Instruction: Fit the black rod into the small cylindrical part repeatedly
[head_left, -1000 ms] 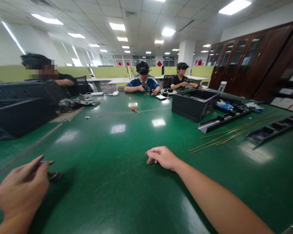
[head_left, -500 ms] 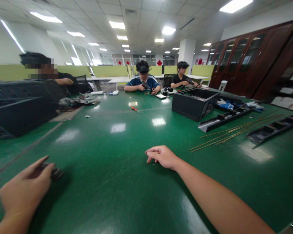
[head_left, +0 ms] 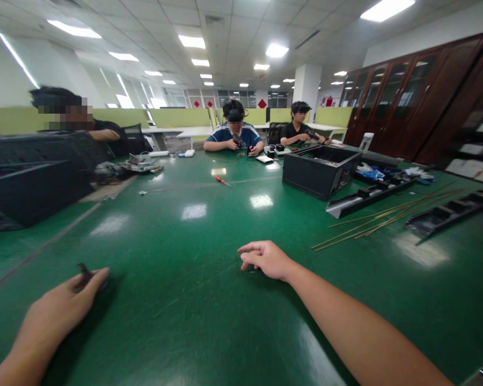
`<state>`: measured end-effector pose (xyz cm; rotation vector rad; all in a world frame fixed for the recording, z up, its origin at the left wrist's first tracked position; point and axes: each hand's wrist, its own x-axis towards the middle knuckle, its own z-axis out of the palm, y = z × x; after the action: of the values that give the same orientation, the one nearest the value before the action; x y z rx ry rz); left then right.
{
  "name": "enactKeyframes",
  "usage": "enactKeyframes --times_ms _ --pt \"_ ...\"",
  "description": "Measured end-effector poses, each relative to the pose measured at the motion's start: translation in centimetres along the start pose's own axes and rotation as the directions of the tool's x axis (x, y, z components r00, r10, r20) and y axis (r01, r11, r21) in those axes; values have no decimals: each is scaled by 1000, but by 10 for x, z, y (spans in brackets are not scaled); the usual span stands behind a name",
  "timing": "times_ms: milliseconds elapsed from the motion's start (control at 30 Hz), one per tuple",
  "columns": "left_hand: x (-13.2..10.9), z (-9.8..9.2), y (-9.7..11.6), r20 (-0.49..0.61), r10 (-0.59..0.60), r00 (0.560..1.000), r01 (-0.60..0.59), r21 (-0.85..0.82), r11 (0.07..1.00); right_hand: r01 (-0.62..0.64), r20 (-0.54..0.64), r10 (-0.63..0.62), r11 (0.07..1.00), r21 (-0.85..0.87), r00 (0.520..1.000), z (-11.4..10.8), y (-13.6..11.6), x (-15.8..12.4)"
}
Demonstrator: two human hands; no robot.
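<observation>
My left hand [head_left: 58, 305] is closed on a small dark object [head_left: 84, 271] at the lower left, just above the green table [head_left: 177, 305]. A narrow brownish end sticks up past the fingers. The rest of it is covered by my hand, so its kind stays unclear. Near the middle of the table, my right hand [head_left: 268, 260] rests with loosely bent fingers that stand apart, and nothing shows between them. The thing nearest to it is a bundle of thin brass-coloured rods [head_left: 370, 220] to its right.
An orange-handled screwdriver [head_left: 221, 180] lies mid-table. At the right stand a black metal case [head_left: 309, 174] and dark channel pieces [head_left: 451, 212]. Large dark computer cases [head_left: 36, 187] fill the left, beside loose parts [head_left: 139, 166]. Three people sit around the table.
My left hand has moved a little to the right and turned, and its fingers have closed further around the dark object. My right hand has stayed almost still.
</observation>
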<state>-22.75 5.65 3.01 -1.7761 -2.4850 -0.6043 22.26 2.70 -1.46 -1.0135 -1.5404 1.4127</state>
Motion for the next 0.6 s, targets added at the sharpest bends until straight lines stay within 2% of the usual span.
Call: enactKeyframes --times_ms 100,200,267,333,367,400,433,500,533,600 --pt "-5 -8 6 166 -31 986 22 54 998 0 -3 0 1000 0 1000 1 1 0" --pt "-8 -12 14 195 5 981 -27 109 994 -3 -2 3 1000 6 1000 1 2 1" --pt "-17 -12 32 183 70 981 -94 125 988 -2 0 2 1000 4 1000 2 3 2" --pt "-36 -9 65 177 203 963 -220 77 973 6 2 -6 1000 -5 1000 3 3 2" --pt "-49 -7 85 164 309 937 -316 15 949 15 2 -15 1000 -8 1000 4 2 1" --pt "-64 -3 106 197 399 896 -395 -61 917 27 2 -27 1000 -11 1000 5 1 0" --pt "-79 1 127 243 476 845 -456 -135 879 40 0 -40 999 -14 999 6 -1 -2" --pt "-108 10 164 246 604 758 -550 -258 794 66 4 -66 998 -22 998 7 -3 -6" --pt "-120 14 178 235 640 732 -567 -310 763 78 14 -77 997 -29 997 8 -4 -9" --pt "-137 21 195 206 660 722 -561 -384 734 105 45 -103 993 -53 994 8 -5 -13"
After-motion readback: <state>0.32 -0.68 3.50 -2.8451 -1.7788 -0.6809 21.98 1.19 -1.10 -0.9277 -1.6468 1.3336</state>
